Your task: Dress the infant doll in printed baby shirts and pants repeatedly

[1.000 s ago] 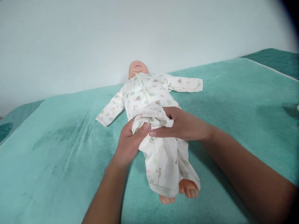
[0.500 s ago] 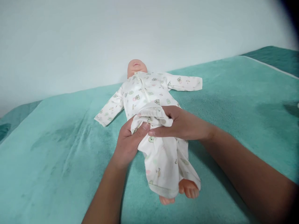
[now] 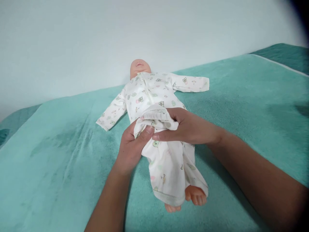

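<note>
A baby doll (image 3: 140,66) lies on its back, its head toward the wall and its feet toward me. It wears a white long-sleeved top (image 3: 147,88) with small printed animals, buttoned down the front. Matching white pants (image 3: 167,170) cover its legs, and the toes stick out of both leg openings. My left hand (image 3: 131,145) grips the bunched waistband from the left, thumb on top. From the right, my right hand (image 3: 185,125) holds the same waistband, its thumb pointing at the left one. The fingers under the cloth are hidden.
A teal plush blanket (image 3: 60,154) lies under the doll, with a few creases and darker patches. Behind the doll's head rises a pale wall (image 3: 96,42). Darker teal cloth (image 3: 287,56) shows past the blanket's edge at the far right.
The view has shifted very slightly, so the doll's head and top sit a little higher in the picture. Both hands keep the same hold on the waistband.
</note>
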{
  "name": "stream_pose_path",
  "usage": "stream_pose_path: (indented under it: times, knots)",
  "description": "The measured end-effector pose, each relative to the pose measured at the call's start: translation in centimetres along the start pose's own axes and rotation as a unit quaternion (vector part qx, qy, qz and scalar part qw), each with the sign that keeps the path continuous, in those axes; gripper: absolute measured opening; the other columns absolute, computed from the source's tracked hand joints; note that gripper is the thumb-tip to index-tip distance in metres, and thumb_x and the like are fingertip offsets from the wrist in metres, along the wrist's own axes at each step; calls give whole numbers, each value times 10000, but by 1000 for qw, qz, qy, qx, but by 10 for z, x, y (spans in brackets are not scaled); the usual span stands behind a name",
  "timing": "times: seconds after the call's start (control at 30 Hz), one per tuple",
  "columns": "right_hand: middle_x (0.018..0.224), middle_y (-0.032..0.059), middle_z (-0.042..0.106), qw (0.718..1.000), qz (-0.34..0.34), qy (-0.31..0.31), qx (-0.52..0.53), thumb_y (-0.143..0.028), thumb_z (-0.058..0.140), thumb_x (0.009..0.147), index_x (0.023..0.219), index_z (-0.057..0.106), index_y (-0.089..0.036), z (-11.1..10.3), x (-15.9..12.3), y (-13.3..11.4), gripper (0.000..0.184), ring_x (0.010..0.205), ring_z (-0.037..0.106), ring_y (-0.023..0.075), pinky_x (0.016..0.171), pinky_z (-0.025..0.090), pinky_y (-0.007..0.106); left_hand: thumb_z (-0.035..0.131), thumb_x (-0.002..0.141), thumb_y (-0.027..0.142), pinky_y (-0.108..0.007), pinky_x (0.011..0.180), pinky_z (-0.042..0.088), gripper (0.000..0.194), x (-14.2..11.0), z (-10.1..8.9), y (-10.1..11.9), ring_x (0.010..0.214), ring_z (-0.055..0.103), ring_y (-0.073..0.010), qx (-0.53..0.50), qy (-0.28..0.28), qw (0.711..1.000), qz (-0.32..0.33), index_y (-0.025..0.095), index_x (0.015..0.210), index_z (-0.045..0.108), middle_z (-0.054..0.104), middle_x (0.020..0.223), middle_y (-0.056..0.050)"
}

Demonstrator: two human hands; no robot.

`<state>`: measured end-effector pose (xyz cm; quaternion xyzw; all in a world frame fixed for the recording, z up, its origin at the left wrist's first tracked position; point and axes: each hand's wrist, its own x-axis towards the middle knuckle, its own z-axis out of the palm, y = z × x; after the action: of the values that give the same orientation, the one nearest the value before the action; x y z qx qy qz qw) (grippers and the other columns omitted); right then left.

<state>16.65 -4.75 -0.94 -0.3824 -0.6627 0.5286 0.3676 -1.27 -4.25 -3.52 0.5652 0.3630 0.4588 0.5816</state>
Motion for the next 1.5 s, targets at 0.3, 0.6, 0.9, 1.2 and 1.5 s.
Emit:
stream_pose_path:
  times: [0.3, 0.6, 0.9, 1.2, 1.5]
  knots:
    - [890, -12, 680, 1000, -4, 6, -9, -330, 723, 744, 920, 659, -225, 0, 1, 2, 214, 838, 631, 180, 678, 487, 261, 655, 837, 410, -330, 778, 545, 290, 1, 0, -1, 936, 671, -240, 1, -3, 1000, 13, 221, 1051, 704, 718, 977, -61]
    - [915, -11, 680, 1000, -11, 3, 0, -323, 713, 753, 947, 659, -229, 0, 1, 3, 222, 857, 632, 188, 686, 493, 270, 660, 821, 453, -341, 779, 545, 331, 0, 1, -1, 933, 671, -248, 13, 7, 1000, 7, 219, 1051, 704, 719, 968, -64]
    - [926, 3, 694, 999, 5, 14, 43, -312, 755, 719, 1004, 683, -228, 2, 1, 1, 306, 858, 650, 192, 699, 511, 272, 642, 842, 424, -317, 734, 548, 314, 1, -3, 0, 927, 674, -239, -53, -20, 998, -4, 219, 1075, 691, 717, 959, -64]
    - [894, 26, 694, 970, -43, 80, 226, -348, 761, 744, 943, 656, -188, 0, 5, 15, 276, 819, 661, 182, 705, 524, 278, 816, 665, 362, -331, 786, 513, 447, 1, -4, 7, 940, 652, -256, 126, -74, 989, -7, 228, 1071, 683, 716, 997, -32]
    - [932, 25, 680, 974, -56, 76, 208, -391, 733, 778, 980, 657, -202, 0, 7, 19, 287, 815, 643, 166, 678, 509, 255, 755, 740, 367, -337, 787, 530, 333, 5, 0, 11, 931, 666, -257, 72, -64, 994, -50, 183, 1011, 697, 721, 972, -55]
